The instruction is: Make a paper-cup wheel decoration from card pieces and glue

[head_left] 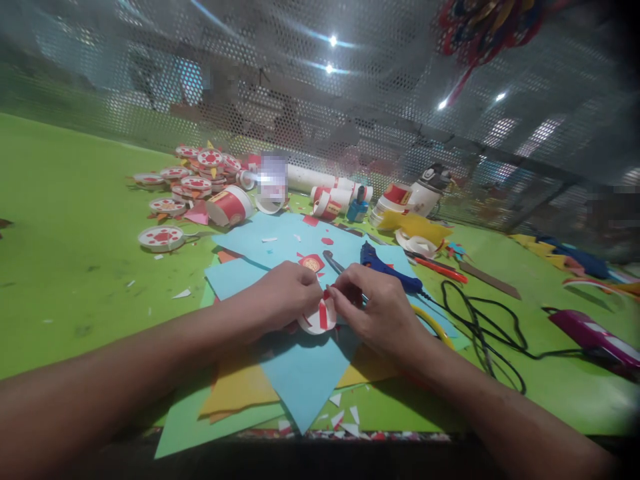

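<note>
Both my hands meet at the middle of the green table [75,267], over sheets of blue paper [300,373]. My left hand [287,293] and my right hand [373,307] are both closed, pinching a small white paper cup with red strips [319,319] between their fingertips. The cup lies on its side, partly hidden by my fingers. A blue glue gun [387,267] lies just behind my right hand, and a red paper cut-out [312,263] sits on the blue sheet behind the cup.
A pile of finished red-and-white paper discs [195,177] and cups [230,205] stands at the back left. Stacked cups [395,200], yellow paper [415,227], a red-handled tool [440,268], a black cord [480,327] and a purple tool [595,337] lie to the right. A perforated screen [320,87] borders the table.
</note>
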Motion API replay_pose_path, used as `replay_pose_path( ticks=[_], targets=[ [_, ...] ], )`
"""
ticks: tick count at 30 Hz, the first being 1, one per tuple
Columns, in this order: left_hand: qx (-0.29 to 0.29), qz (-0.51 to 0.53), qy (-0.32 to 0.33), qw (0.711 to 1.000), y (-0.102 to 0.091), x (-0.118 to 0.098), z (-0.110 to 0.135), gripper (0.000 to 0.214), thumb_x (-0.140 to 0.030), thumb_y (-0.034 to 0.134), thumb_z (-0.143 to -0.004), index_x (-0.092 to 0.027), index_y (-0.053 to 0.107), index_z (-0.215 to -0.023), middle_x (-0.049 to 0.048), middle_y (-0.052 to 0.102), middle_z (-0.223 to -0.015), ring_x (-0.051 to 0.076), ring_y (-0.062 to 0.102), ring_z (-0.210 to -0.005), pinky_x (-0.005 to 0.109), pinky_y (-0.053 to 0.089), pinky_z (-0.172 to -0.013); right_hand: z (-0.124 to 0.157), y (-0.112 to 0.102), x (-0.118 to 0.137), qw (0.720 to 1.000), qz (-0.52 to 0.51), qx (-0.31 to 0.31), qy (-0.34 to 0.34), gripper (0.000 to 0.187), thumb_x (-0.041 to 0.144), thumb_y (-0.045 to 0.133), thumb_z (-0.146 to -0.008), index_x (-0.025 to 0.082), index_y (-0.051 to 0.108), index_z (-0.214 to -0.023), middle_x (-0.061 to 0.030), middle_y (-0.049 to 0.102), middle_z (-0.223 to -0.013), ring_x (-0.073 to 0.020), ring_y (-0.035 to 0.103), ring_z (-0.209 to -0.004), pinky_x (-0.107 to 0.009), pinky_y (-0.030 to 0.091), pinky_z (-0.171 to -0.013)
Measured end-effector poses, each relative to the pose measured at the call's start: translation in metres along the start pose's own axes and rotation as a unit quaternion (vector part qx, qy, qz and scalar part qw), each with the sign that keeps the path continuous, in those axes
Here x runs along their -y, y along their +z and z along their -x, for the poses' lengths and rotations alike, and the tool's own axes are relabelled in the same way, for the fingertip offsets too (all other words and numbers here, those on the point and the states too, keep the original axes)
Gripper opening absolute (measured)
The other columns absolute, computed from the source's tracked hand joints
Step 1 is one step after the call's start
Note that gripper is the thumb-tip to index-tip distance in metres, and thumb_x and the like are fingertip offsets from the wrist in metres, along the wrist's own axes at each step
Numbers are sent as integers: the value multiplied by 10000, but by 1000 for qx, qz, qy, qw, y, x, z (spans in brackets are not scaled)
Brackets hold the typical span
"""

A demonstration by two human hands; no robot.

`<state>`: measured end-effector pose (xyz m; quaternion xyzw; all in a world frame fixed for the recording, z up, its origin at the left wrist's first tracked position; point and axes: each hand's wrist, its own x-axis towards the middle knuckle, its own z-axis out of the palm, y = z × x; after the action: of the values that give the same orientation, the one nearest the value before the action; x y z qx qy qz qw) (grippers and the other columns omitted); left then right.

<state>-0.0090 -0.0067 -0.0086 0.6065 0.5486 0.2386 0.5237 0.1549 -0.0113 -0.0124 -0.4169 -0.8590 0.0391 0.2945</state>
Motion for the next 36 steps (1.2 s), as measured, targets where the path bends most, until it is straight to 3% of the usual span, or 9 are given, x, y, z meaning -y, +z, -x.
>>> replay_pose_path(
  ticks=[9,17,23,36],
  targets=[
    [-7,-17,6,1000,1,0,0,97,-234,504,-656,-168,505,-585,-35,403,-391,91,372,-324,216,244,-349,0,1,0,999,-33,7,29,136,140,528,-788,168,533,-655,10,549,-596,-100,456,-537,-228,335,-515],
    [-3,-54,14,998,-1,2,-2,123,-272,484,-695,-175,530,-635,-20,432,-404,119,414,-337,234,269,-358,-5,-4,4,989,-98,36,100,101,180,576,-758,155,573,-661,2,588,-590,-99,479,-526,-217,371,-498],
    [-3,-56,-13,998,0,-3,1,132,-271,459,-685,-168,542,-671,-11,444,-434,122,410,-347,236,273,-345,-4,-6,5,989,-106,51,91,109,139,545,-774,153,599,-681,-1,603,-615,-99,488,-553,-216,374,-518],
    [-12,-20,-7,1000,1,-2,1,128,-252,470,-678,-162,529,-608,-10,439,-390,101,383,-319,217,228,-343,-2,-2,5,987,-95,63,109,150,168,536,-794,143,595,-658,10,572,-564,-84,459,-514,-208,346,-492]
  ],
)
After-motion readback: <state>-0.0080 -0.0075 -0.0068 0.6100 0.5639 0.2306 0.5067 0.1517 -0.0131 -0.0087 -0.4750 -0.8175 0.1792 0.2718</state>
